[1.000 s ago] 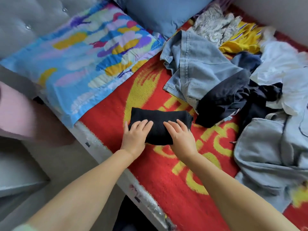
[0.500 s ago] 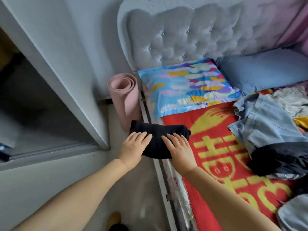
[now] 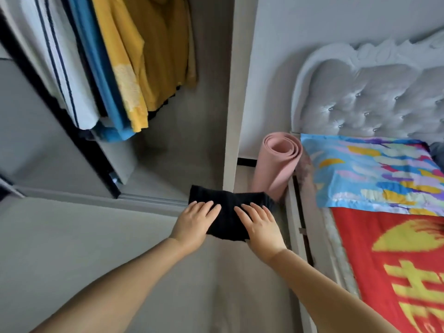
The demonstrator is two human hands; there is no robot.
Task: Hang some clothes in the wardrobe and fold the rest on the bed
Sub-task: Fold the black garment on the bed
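I hold a folded black garment in the air over the floor, between the bed and the wardrobe. My left hand grips its left end and my right hand its right end, fingers laid flat on top and thumbs hidden beneath. The wardrobe stands open ahead on the left. Inside it hang a yellow top, a blue garment and a white striped one. The bed with its red and yellow cover lies at the right.
A rolled pink mat stands upright between the wardrobe's side panel and the bed frame. A colourful pillow lies below the grey tufted headboard. A sliding door's dark edge runs along the left. Grey floor spreads below my arms.
Both hands lifted the folded black garment off the bed and carried it left, away from the clothes pile. My view swung from the bed to the open wardrobe.
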